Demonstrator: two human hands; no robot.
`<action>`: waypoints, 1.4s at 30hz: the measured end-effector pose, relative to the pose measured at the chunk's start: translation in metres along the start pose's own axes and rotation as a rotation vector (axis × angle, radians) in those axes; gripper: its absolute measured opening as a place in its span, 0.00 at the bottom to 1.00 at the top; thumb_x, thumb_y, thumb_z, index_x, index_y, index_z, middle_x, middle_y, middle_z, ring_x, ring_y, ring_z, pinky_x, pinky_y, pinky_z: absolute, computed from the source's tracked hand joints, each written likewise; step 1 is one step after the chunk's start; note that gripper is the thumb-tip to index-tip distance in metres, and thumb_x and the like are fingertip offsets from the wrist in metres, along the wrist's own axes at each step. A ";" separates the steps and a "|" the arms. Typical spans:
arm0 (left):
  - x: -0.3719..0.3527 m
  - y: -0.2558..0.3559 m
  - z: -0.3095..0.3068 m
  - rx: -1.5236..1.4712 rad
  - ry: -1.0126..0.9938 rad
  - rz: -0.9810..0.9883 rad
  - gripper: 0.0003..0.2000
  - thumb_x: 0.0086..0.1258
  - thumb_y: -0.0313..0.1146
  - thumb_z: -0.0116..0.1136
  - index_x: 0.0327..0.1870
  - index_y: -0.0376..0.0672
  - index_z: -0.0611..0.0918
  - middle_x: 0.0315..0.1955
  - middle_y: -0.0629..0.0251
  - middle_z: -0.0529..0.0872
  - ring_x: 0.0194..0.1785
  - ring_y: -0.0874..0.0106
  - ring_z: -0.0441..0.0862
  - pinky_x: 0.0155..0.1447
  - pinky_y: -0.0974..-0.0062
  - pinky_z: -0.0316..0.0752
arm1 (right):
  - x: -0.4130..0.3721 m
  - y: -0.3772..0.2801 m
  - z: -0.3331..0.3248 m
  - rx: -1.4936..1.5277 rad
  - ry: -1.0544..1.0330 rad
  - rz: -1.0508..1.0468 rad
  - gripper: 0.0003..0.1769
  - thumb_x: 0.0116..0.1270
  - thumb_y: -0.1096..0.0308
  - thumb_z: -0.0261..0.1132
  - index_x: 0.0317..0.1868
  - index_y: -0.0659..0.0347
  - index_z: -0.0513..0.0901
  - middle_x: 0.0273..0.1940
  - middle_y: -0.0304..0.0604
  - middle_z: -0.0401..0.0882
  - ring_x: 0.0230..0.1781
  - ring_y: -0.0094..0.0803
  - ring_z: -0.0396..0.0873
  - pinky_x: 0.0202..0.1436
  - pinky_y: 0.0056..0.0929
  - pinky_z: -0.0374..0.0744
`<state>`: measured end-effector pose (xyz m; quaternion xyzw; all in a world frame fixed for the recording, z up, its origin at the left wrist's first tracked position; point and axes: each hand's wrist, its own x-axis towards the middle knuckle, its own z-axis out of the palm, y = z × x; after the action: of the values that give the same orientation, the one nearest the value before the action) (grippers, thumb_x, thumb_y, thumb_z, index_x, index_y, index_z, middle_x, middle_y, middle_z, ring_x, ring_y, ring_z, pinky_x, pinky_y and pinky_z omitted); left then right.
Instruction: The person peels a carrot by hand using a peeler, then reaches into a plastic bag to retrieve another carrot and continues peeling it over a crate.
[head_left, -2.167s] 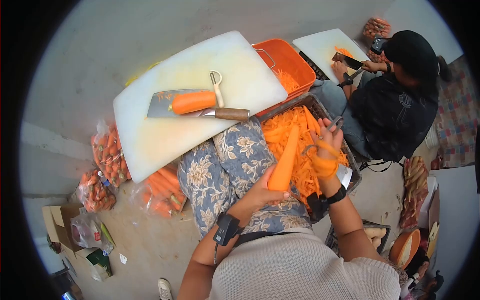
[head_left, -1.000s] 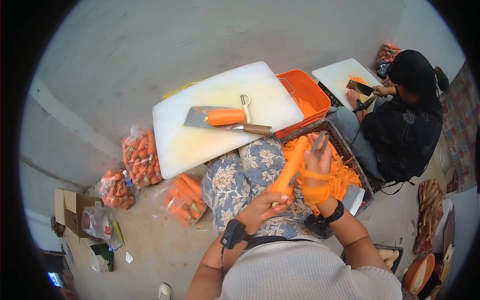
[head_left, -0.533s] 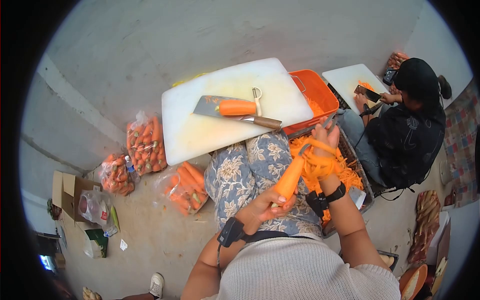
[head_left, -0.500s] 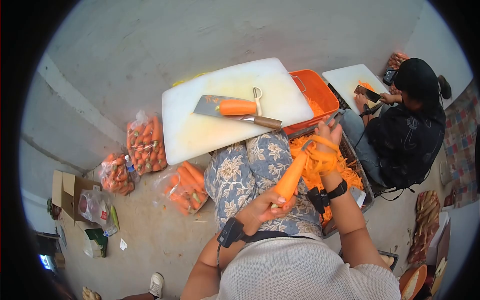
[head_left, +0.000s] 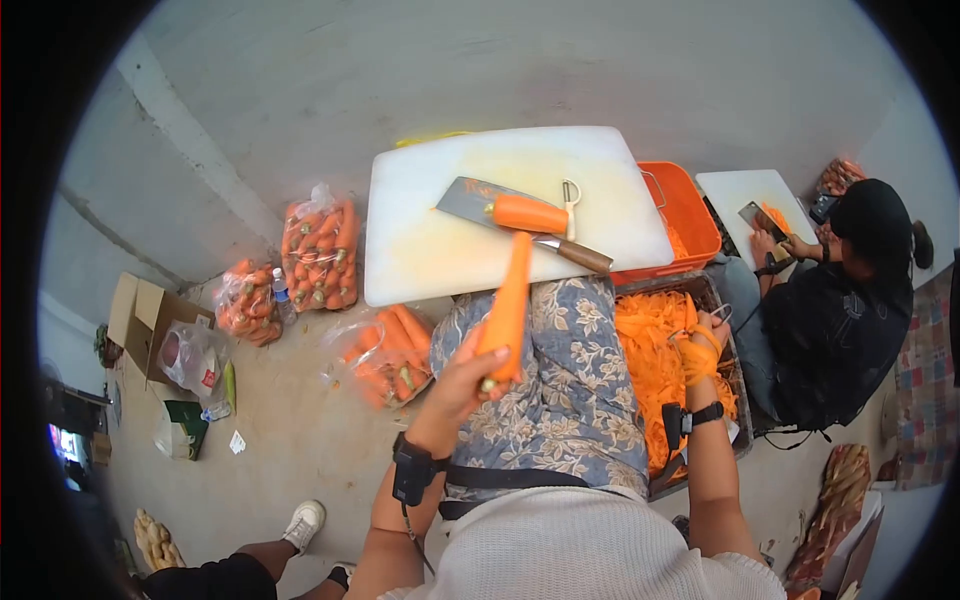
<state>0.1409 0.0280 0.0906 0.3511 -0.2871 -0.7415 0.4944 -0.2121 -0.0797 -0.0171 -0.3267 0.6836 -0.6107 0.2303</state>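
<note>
My left hand point(head_left: 468, 378) is closed round the stem end of a peeled carrot point(head_left: 508, 305), which points up before the cutting board. Lower right, over the crate of peelings, my right hand point(head_left: 710, 335) grips a metal peeler point(head_left: 722, 314), partly hidden. Long orange peel strips point(head_left: 698, 357) drape over that hand and wrist. On the white cutting board point(head_left: 430, 220) lie a cleaver point(head_left: 480, 200), another carrot point(head_left: 530, 214) resting on its blade, and a second peeler point(head_left: 571, 200) with a pale handle.
Carrot peelings point(head_left: 650, 340) fill a dark crate point(head_left: 742, 400) beside my right leg. An orange bin point(head_left: 690, 190) stands behind it. Bags of carrots point(head_left: 320, 250) and a cardboard box point(head_left: 150, 320) are at left. At right a co-worker point(head_left: 840, 300) cuts on another board.
My left hand has moved left and tipped the carrot more upright. My right hand has drawn away from the carrot, down over the crate, with peel strips still on it. The view has shifted.
</note>
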 end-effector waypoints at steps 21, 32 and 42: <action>0.133 0.081 -0.125 1.764 1.154 0.286 0.24 0.51 0.47 0.59 0.42 0.36 0.72 0.41 0.51 0.72 0.48 0.54 0.69 0.48 0.59 0.68 | -0.022 0.054 -0.020 -0.165 0.010 0.123 0.15 0.56 0.59 0.56 0.28 0.61 0.63 0.24 0.37 0.61 0.23 0.25 0.62 0.27 0.23 0.65; 0.093 0.090 -0.123 1.025 0.807 0.613 0.36 0.58 0.50 0.56 0.63 0.40 0.59 0.50 0.49 0.69 0.53 0.59 0.69 0.55 0.65 0.66 | -0.044 0.008 -0.006 -0.107 -0.011 0.299 0.09 0.55 0.68 0.54 0.26 0.59 0.62 0.22 0.34 0.57 0.20 0.23 0.57 0.24 0.21 0.62; 0.006 0.029 -0.110 -0.266 0.147 0.662 0.29 0.66 0.48 0.47 0.64 0.45 0.56 0.45 0.52 0.75 0.38 0.65 0.79 0.39 0.73 0.76 | -0.049 0.002 0.000 0.005 -0.022 0.325 0.11 0.54 0.66 0.57 0.24 0.59 0.62 0.20 0.35 0.59 0.16 0.24 0.62 0.18 0.24 0.63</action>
<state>0.2437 0.0035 0.0469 0.2239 -0.2498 -0.5449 0.7685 -0.1791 -0.0439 -0.0236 -0.2180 0.7233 -0.5635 0.3345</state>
